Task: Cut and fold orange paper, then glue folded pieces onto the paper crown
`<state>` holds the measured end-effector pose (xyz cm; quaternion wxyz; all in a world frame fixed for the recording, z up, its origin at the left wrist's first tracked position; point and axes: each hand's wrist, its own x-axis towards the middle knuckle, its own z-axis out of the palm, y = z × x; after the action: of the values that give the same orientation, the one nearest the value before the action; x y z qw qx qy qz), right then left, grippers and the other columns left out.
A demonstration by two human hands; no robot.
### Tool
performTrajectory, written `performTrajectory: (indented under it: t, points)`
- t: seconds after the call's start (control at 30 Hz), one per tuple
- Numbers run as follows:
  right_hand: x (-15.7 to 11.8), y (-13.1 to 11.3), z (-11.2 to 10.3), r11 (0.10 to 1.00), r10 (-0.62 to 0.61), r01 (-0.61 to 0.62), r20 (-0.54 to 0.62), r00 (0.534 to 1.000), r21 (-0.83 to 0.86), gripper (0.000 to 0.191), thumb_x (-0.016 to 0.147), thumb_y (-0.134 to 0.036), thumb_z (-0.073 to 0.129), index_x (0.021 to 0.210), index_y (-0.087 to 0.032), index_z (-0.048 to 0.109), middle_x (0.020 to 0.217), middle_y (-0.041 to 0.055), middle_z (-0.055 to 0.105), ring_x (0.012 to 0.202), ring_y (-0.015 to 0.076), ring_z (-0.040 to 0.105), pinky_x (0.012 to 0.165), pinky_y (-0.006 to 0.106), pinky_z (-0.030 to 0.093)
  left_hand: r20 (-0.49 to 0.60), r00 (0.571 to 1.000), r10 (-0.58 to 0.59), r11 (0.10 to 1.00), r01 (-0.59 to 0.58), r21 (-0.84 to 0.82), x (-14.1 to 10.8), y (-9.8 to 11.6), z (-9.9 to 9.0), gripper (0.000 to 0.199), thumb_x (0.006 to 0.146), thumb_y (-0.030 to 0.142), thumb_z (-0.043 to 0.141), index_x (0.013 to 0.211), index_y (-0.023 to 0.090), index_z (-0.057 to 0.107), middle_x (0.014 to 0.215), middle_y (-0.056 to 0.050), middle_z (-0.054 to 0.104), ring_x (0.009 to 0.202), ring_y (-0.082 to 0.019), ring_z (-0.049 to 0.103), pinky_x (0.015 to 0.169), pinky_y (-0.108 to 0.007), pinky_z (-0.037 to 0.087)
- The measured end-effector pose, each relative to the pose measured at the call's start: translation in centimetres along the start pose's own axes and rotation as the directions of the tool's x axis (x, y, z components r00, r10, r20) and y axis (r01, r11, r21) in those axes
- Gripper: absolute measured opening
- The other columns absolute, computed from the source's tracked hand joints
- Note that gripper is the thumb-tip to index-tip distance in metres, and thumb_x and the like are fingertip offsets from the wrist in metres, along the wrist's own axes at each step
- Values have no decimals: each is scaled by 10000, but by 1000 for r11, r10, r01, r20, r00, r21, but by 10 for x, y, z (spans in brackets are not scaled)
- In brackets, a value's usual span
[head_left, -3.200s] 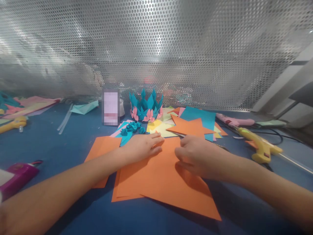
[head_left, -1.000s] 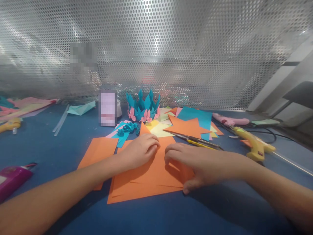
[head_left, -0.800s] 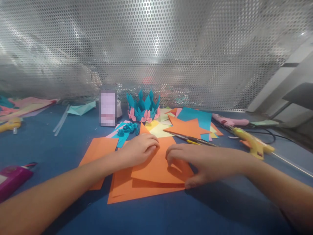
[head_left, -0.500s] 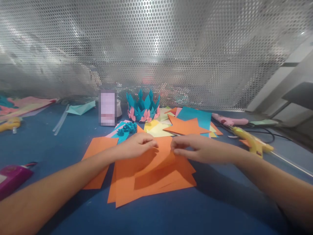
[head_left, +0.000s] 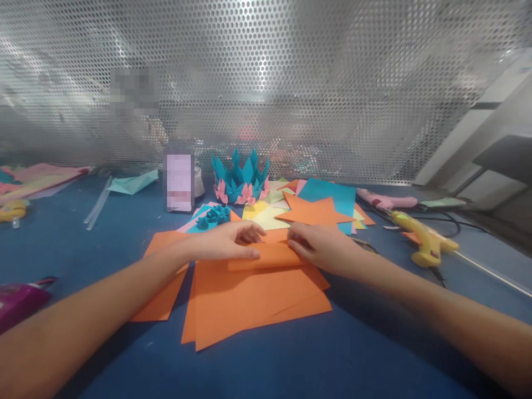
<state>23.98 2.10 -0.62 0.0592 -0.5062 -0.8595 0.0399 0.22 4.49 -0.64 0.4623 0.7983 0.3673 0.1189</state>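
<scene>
My right hand has its thumb and fingers closed on the right end of a folded orange sheet, which is bent over on itself so that its rounded near edge faces me. My left hand is partly open at the other end: the thumb lies along the sheet, and the fingers curve loosely beyond it, apart from the thumb. The folded sheet lies between my hands, on top of several overlapping flat orange sheets on the blue table. More orange paper sits to the left, partly under my left forearm.

Just beyond my left hand I see a cluster of small blue folded pieces on blue and pink paper. Behind it stands a teal paper crown with pink folded flowers around its base, and to the left of that an upright phone, its screen blurred. An orange star rests on coloured sheets past my right hand. Farther right lie a yellow glue gun with a clear stick in its back end and a pink glue gun. A perforated metal panel rises behind everything.
</scene>
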Motion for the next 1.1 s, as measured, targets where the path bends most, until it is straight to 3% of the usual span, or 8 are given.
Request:
performTrajectory:
  t: [0.2, 0.37, 0.53, 0.67, 0.77, 0.83, 0.97, 1.1]
  points:
    - [0, -2, 12, 986, -1, -11, -69, 998, -167, 210, 932, -229, 354, 909, -156, 550, 784, 61, 677, 643, 165, 599, 520, 247, 234, -98, 995, 24, 993, -12, 117, 5, -9, 8, 386, 785, 308, 594, 1145, 190, 518, 1077, -88, 609, 1001, -188, 584, 839, -337, 475]
    - [1, -3, 18, 971, -54, 24, -118, 992, -237, 216, 929, -212, 346, 839, -153, 533, 665, 40, 634, 554, 142, 551, 499, 260, 196, -139, 988, 67, 973, -34, 230, 4, -10, 13, 358, 807, 262, 540, 1162, 231, 502, 1121, -71, 594, 997, -188, 579, 798, -318, 473]
    - [0, -4, 21, 955, -85, 45, -126, 988, -293, 218, 925, -204, 351, 816, -151, 532, 621, 26, 602, 514, 126, 512, 492, 261, 172, -119, 986, 117, 911, -59, 409, 2, 0, 18, 253, 842, 201, 455, 1083, 248, 516, 1100, -37, 575, 988, -179, 552, 842, -324, 438]
    - [0, -2, 22, 944, -88, 36, -146, 985, -327, 197, 915, -194, 386, 836, -142, 559, 642, 39, 603, 541, 144, 524, 493, 254, 213, -66, 991, 113, 864, -65, 499, 2, 6, 19, 189, 883, 199, 383, 1011, 227, 520, 987, -40, 544, 891, -169, 552, 784, -311, 445]
    - [-2, -4, 18, 931, -233, 137, -261, 937, -338, 184, 892, -140, 415, 907, -126, 598, 858, 102, 636, 731, 186, 560, 598, 266, 350, -41, 987, 155, 865, -116, 488, 2, 4, 20, 173, 891, 182, 358, 947, 209, 520, 966, -35, 532, 865, -150, 546, 772, -286, 443]
    - [-5, -7, 16, 907, -388, 301, -302, 871, -296, 228, 897, -123, 397, 942, -135, 620, 958, 109, 624, 809, 191, 539, 699, 290, 401, -42, 982, 185, 868, -143, 476, 2, 1, 19, 158, 888, 178, 365, 920, 201, 519, 953, -31, 527, 855, -140, 540, 773, -274, 438]
    - [-10, -12, 21, 803, -596, 571, -237, 767, -172, 337, 924, -113, 314, 1014, -163, 635, 914, 78, 629, 742, 159, 519, 698, 287, 436, -35, 980, 198, 863, -158, 480, 2, -3, 17, 159, 886, 193, 378, 925, 203, 533, 934, -21, 517, 849, -136, 530, 779, -272, 428]
    - [-10, -11, 32, 754, -657, 638, -187, 730, -157, 368, 929, -98, 288, 1134, -132, 592, 932, 94, 646, 786, 168, 565, 709, 313, 472, -28, 982, 184, 872, -150, 465, 3, -4, 16, 152, 883, 203, 386, 928, 199, 531, 957, -21, 525, 861, -138, 532, 790, -275, 423]
